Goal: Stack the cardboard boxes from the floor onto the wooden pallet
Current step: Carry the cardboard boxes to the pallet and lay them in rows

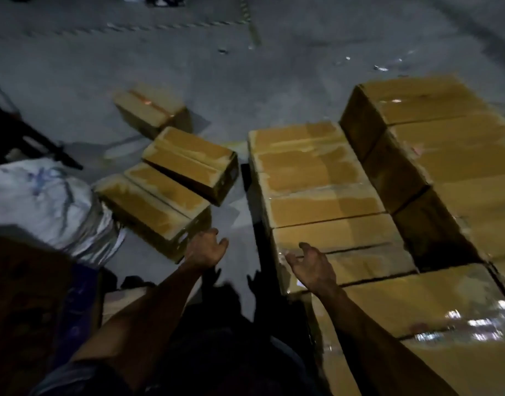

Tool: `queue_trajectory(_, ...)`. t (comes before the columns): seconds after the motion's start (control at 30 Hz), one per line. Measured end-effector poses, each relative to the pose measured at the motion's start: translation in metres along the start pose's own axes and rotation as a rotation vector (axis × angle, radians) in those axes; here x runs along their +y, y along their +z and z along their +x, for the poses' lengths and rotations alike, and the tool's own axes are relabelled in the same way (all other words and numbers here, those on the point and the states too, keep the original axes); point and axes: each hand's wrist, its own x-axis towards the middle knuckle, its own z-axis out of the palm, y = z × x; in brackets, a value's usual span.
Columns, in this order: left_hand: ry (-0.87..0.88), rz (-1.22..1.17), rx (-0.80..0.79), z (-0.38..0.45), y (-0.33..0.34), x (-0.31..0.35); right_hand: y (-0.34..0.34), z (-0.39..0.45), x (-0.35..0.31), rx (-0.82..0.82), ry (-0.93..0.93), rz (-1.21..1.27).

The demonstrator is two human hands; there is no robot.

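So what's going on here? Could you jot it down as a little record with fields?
hands: left hand and right hand both open, holding nothing
loose boxes on floor: three; nearest box, middle box, far box
stacked boxes: rows to the right, taller row behind
beside the loose boxes: white sack
lighting: dim, blurred

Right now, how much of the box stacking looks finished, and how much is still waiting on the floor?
Done: many boxes form the stack at right, some two layers high. In hand: nothing; the left hand and right hand are open and empty, reaching forward. Left: three boxes on the floor, the nearest, the middle one leaning on it, and a far one. The pallet itself is hidden.
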Motion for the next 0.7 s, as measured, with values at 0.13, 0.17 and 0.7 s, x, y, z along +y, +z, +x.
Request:
queue_trajectory(0.13,-0.16,-0.107,0.047,-0.006,-0.017,-0.03,0.003,0.019,-0.039,-0.059,-0.118,-0.09)
queue_trajectory(0.17,-0.189,-0.134,0.058,-0.005,-0.02,-0.038,0.005,0.024,-0.05,-0.077,-0.148,-0.097)
queue_trajectory(0.7,-0.325,-0.341,0.029,0.123,-0.121,-0.136,0.046,0.178,-0.248,-0.227,-0.252,-0.208)
